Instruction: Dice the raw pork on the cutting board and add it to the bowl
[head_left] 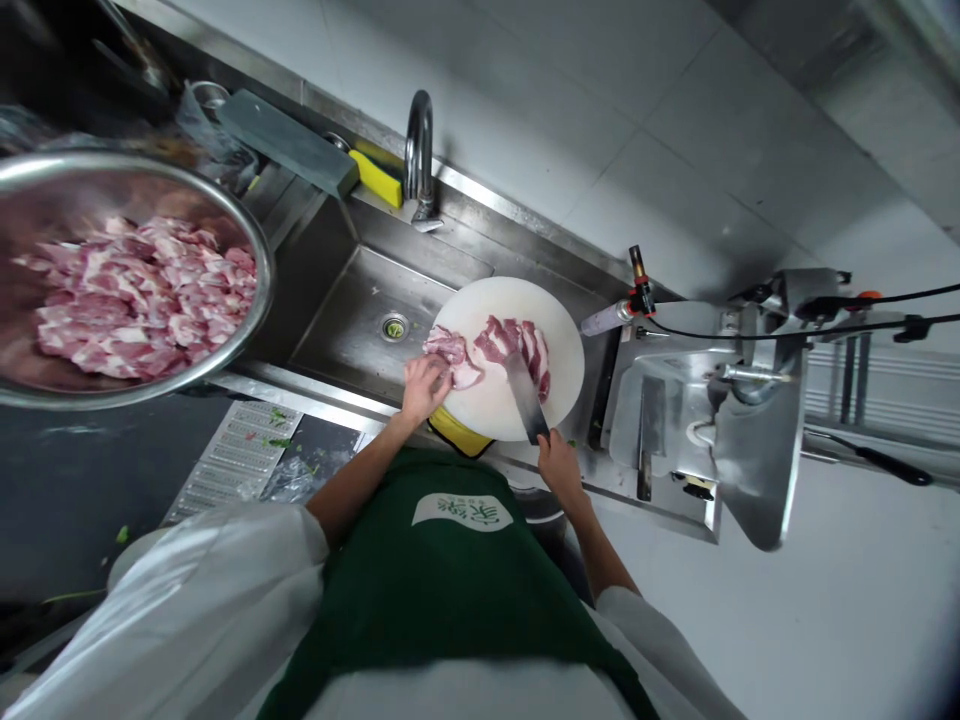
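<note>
A round white cutting board (499,415) rests over the right part of the sink. My right hand (559,464) grips the handle of a wide-bladed kitchen knife (527,398). The blade's tip lies against sliced raw meat (517,345) on the board's right half. At the board's left edge, my left hand (427,388) has its fingers curled on a piece of raw meat (447,345), and its fingertips are partly hidden. To the far left stands a large steel bowl (259,250) holding many chunks of raw meat (142,300).
A steel sink (330,300) with a faucet (420,150) lies behind the board. Past it sit a yellow sponge (376,180) and a grey sharpening stone (289,140). At right stands a metal slicer (675,400), beside a blowtorch (622,310). Yellow cloth (459,432) shows under the board.
</note>
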